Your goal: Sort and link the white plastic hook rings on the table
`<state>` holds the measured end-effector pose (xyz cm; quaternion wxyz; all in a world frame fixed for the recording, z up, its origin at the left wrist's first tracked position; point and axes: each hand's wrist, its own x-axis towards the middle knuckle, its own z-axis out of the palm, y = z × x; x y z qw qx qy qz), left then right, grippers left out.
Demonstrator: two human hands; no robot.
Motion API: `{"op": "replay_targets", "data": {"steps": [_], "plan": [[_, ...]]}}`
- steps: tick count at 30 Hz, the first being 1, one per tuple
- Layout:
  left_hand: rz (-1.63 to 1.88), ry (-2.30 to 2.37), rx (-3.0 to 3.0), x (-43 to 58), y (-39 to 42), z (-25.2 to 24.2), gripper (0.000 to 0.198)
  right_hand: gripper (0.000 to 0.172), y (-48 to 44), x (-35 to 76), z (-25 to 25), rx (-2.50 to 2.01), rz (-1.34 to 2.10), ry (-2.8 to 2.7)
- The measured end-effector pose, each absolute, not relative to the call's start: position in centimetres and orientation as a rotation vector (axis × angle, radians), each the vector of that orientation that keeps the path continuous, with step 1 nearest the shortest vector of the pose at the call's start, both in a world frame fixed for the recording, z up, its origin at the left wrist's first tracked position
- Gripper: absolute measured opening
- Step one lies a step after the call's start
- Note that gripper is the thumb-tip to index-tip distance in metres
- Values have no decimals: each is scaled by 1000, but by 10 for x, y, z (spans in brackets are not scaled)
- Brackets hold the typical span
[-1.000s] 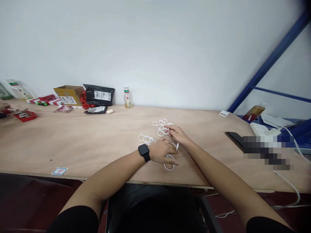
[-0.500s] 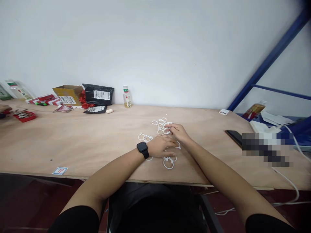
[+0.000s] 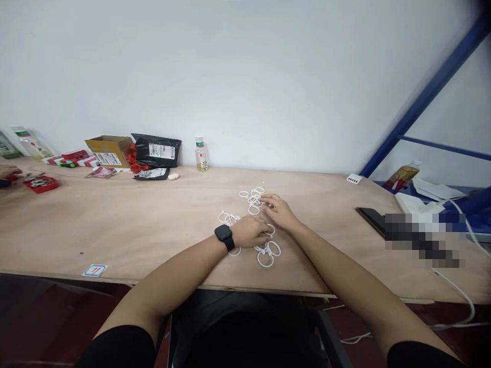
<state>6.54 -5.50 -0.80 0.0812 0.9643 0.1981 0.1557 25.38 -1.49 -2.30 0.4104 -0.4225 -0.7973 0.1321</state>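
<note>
Brown plywood runs right across the view as one long tabletop (image 3: pixel 153 220), grain showing, backed by a pale, plain wall (image 3: pixel 245 92). Out on the boards we've got white rings in loose clusters: a far cluster (image 3: pixel 254 201), a left cluster (image 3: pixel 230 220) and a near cluster (image 3: pixel 264 251) towards the front edge. Right hand (image 3: pixel 282 212) is at the far cluster, fingers a little bent, fingertips right by the rings; whether it pinches one, I can't tell. Left hand (image 3: pixel 251 231), black watch (image 3: pixel 224 234) at the wrist, lies low between the clusters, fingers curled beside a single ring (image 3: pixel 271 230); its grip is hidden too.

Along the wall now: an opened cardboard box (image 3: pixel 109 151), a black parcel (image 3: pixel 159 151), an upright bottle (image 3: pixel 201 155). Far left, a co-worker's hand (image 3: pixel 10 169) near a red tray (image 3: pixel 40 185). Numbered card (image 3: pixel 94 270) close to the front edge. Over right, a dark phone (image 3: pixel 370 217), a slanting blue frame (image 3: pixel 422 99), and dark red floor (image 3: pixel 126 352) below.
</note>
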Motion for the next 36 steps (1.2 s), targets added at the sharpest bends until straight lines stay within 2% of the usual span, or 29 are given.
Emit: {"op": "replay_targets", "data": {"steps": [10, 22, 27, 30, 36], "plan": [[428, 793, 2919, 60, -47, -13, 23, 27, -23, 251, -17, -1065, 341, -1984], [484, 843, 2756, 55, -44, -10, 16, 25, -26, 249, -13, -1080, 392, -2021], [825, 899, 2374, 56, -38, -11, 14, 27, -30, 247, -11, -1047, 444, -2038], [1075, 924, 2007, 55, -28, -16, 19, 29, -33, 245, -9, -1014, 447, -2061], [1130, 829, 1671, 56, -16, -25, 33, 22, -38, 235, -12, -1038, 467, -2071]]}}
